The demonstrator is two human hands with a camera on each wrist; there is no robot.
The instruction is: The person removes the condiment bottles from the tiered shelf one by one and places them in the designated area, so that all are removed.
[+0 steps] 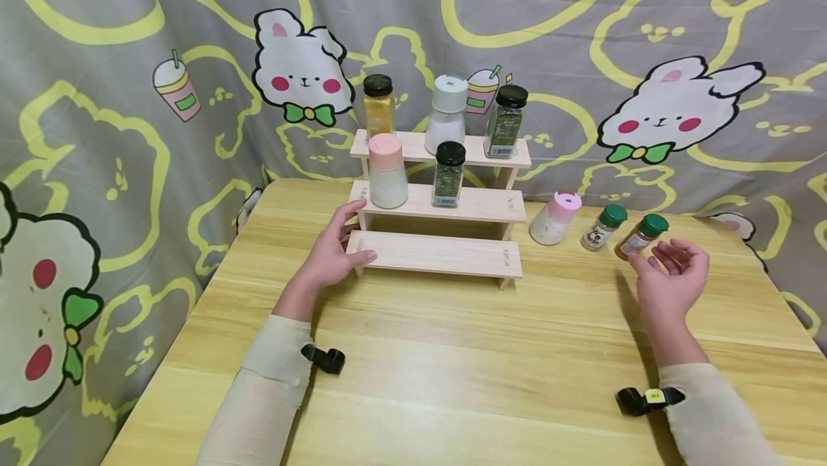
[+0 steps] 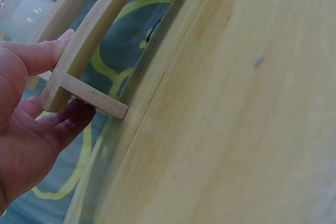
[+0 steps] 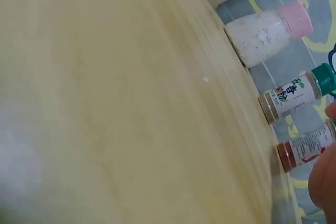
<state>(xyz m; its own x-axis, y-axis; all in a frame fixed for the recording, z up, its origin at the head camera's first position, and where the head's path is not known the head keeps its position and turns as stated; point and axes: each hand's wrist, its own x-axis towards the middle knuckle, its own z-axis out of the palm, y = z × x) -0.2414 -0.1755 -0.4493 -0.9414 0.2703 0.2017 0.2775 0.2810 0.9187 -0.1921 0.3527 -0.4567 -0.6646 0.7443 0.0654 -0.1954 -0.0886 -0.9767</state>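
Observation:
A three-step wooden spice rack (image 1: 439, 253) stands on the table. My left hand (image 1: 332, 250) grips the left end of its lowest step, thumb on top; in the left wrist view the fingers (image 2: 71, 121) curl below the board. At the right, my right hand (image 1: 675, 279) is beside a red-brown spice bottle (image 1: 634, 242) with a green cap, its fingers loosely bent. In the right wrist view the thumb (image 3: 323, 182) overlaps the upper part of that bottle, which stands upright on the table.
Left of that bottle stand another green-capped spice bottle (image 1: 596, 236) and a pink-lidded jar (image 1: 549, 227). The middle step bears a pink-lidded jar (image 1: 389, 184) and a black-capped herb bottle (image 1: 448, 184). On the top step are a yellow spice bottle (image 1: 380, 114), a white-lidded jar (image 1: 446, 125) and a herb bottle (image 1: 504, 128).

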